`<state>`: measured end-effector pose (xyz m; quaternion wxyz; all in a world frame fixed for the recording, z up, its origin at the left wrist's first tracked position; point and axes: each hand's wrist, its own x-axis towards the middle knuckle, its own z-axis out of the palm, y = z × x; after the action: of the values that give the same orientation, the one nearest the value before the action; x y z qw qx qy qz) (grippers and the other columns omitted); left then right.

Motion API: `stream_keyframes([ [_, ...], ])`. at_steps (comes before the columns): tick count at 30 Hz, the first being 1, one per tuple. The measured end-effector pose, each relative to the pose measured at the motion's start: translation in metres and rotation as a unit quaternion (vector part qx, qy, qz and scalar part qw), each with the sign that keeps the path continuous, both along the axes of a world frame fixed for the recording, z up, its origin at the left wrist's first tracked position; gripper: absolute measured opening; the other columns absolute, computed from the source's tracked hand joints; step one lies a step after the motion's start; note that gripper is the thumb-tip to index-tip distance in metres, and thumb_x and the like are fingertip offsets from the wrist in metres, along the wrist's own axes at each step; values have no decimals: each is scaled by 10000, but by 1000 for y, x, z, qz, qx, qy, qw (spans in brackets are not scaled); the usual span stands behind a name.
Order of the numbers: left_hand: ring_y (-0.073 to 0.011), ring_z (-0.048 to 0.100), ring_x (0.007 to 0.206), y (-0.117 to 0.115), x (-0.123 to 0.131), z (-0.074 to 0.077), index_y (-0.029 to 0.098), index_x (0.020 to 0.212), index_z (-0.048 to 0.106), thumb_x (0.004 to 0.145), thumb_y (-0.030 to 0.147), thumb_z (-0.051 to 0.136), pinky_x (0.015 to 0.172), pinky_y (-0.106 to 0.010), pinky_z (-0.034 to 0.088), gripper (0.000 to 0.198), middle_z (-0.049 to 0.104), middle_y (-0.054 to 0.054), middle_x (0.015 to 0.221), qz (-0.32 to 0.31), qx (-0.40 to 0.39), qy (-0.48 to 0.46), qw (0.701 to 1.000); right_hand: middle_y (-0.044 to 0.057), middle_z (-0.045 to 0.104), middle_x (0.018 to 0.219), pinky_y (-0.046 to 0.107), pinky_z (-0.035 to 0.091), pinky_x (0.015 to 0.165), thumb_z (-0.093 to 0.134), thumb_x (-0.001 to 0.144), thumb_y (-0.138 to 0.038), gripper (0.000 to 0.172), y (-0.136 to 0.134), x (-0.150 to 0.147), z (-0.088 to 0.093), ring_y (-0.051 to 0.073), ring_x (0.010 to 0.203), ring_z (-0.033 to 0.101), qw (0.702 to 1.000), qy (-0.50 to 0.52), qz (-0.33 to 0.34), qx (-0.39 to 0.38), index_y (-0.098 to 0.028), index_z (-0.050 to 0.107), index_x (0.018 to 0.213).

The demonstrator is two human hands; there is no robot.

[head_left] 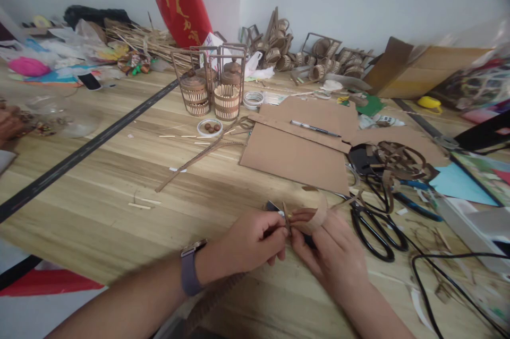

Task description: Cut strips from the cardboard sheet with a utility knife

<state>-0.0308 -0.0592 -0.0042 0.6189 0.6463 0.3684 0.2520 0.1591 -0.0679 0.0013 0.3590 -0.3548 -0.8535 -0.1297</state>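
My left hand (255,235), with a watch on its wrist, is closed in a pinch at the end of a thin brown strip (320,214). Facing it, my right hand (334,248) is closed on the same strip, which loops up over its fingers. A short piece of the strip stands up between the two sets of fingertips. Behind them lies a small dark flat object, partly hidden. Black-handled scissors (378,235) rest on the table just right of my right hand.
Cardboard sheets (295,153) bear a pen (314,128). Small woven baskets (227,101) stand in frames near a dish of brown beads (210,127). Pliers (418,201), coiled strips and a black cable (422,286) lie right. Another person's hand (10,122) shows at far left.
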Motion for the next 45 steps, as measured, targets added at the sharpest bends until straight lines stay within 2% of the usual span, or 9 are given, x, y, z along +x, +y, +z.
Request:
stream_keyframes([
  [9,-78,514,517,-1,0,2,182,784,515,912,323,484,492,-184,395,193,593,23,666,-6,-36,-23,999,39,732,761,338,534,644,564,900,-178,112,-1,1,0,201,703,683,998,28,-7,-50,-234,661,891],
  [12,-75,510,519,0,0,2,179,788,512,926,340,484,498,-183,395,215,590,22,664,-6,-46,-42,998,34,742,779,311,539,630,547,915,-216,132,-1,0,1,195,718,702,986,78,-21,-145,-240,662,855],
  [16,-70,497,497,2,1,-1,176,796,513,928,390,488,490,-183,392,252,568,29,635,18,-86,-64,994,-1,727,731,254,525,586,562,929,-252,196,1,-2,4,156,655,694,949,163,-26,-267,-248,654,756],
  [19,-73,491,478,4,2,-3,171,846,533,911,446,507,478,-190,389,283,561,35,618,39,-108,-84,990,-4,736,749,253,526,608,589,924,-260,150,-1,-3,5,154,665,697,950,190,-44,-243,-252,661,793],
  [25,-75,492,488,4,4,-3,173,821,529,905,448,507,493,-201,396,288,558,34,619,55,-104,-77,990,13,747,819,297,546,681,643,900,-254,21,-6,-4,2,180,756,715,981,134,-37,-138,-261,663,898],
  [29,-87,502,506,2,3,-2,184,787,512,919,396,471,488,-205,380,254,551,34,622,48,-53,-50,996,17,745,835,284,547,624,651,900,-334,73,-3,-3,-1,188,740,719,965,155,-66,-200,-261,654,893],
  [35,-98,485,550,1,-3,-2,181,730,524,933,341,470,517,-220,343,264,545,26,619,45,34,6,998,4,736,805,248,552,646,636,899,-245,113,-1,-5,0,160,741,717,940,199,3,-276,-253,672,792],
  [40,-105,473,590,1,-1,-5,175,781,536,933,538,518,538,-227,344,394,531,24,666,45,16,-30,998,-6,719,752,231,530,596,609,914,-229,157,-4,-7,1,146,680,700,948,191,-2,-253,-251,644,763],
  [45,-104,476,592,0,1,-5,173,804,541,943,503,516,552,-226,359,359,535,29,666,45,-9,-33,998,20,738,802,280,546,645,572,930,-239,130,-6,-7,-4,179,731,709,971,145,-28,-188,-257,629,815],
])
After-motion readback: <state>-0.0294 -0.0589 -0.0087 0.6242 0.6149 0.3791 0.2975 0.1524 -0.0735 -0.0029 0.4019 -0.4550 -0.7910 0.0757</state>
